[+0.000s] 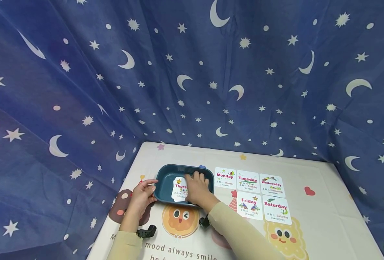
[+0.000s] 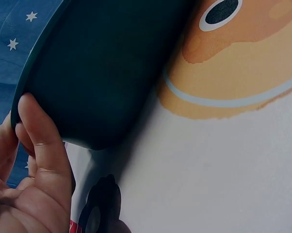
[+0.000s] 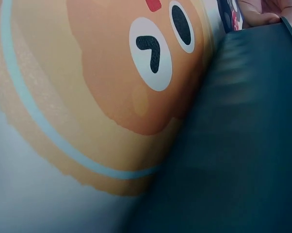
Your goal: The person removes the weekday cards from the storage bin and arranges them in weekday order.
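Observation:
At the left end of a dark teal tray [image 1: 164, 169], my left hand [image 1: 142, 196] grips the rim, with one finger against the outer wall in the left wrist view. My right hand [image 1: 198, 189] reaches into the tray over the front side, fingers bent. It covers the right part of a white Thursday card [image 1: 179, 191] inside the tray. Whether the fingers pinch that card I cannot tell. In the right wrist view the tray's outer wall [image 3: 243, 136] fills the right side, and my right hand is out of sight.
Right of the tray lie a Monday card [image 1: 225, 178], a Tuesday card [image 1: 248, 181] and a Wednesday card [image 1: 272, 185] in a row. Below them are a Friday card [image 1: 250, 206] and a Saturday card [image 1: 277, 210]. A blue starry curtain [image 1: 198, 90] hangs behind the patterned tablecloth [image 1: 325, 224].

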{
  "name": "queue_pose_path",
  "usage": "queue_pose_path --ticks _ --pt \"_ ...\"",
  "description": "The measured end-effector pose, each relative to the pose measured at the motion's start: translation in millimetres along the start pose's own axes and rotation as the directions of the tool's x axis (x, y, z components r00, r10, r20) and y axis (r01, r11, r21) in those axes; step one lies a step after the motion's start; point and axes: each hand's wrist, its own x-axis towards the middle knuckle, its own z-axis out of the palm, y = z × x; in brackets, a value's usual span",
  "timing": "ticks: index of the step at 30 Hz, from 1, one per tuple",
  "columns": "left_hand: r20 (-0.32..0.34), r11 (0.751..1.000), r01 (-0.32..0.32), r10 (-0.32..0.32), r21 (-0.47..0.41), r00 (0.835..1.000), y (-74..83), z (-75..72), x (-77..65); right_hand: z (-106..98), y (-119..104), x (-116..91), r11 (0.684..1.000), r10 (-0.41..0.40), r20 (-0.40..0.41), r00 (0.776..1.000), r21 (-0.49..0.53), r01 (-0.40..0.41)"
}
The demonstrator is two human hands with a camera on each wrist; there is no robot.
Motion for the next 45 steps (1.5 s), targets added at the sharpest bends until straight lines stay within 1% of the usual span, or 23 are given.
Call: queue_pose_path --ticks 7,14,22,29,38,45 --pt "0.000 1.000 -0.003 0.003 0.004 1.000 -0.9 -0.1 0.3 -3 2 2 1.000 -0.017 0.001 1.000 0.001 0.017" --pt "0.003 1.000 -0.006 0.006 -0.006 1.000 -0.8 -0.4 0.1 -2 6 5 1.000 -0.014 0.018 1.000 -0.022 0.014" --pt "0.000 1.000 0.001 -0.001 -0.026 1.000 -1.4 0.3 0.4 -5 8 6 1.000 -0.003 0.027 1.000 -0.014 0.003" --pt "0.001 1.000 0.002 -0.002 -0.020 1.000 -0.9 0.5 0.2 -3 9 6 0.999 -0.021 0.022 1.000 -0.040 0.022" --pt "0.001 1.000 -0.004 0.004 -0.013 1.000 -0.1 0.3 -0.1 -7 10 3 1.000 -0.009 0.028 1.000 -0.019 0.009" --pt "0.001 1.000 -0.001 0.001 -0.010 1.000 -0.5 0.9 0.3 -7 10 1 1.000 -0.003 0.000 1.000 0.000 0.003"
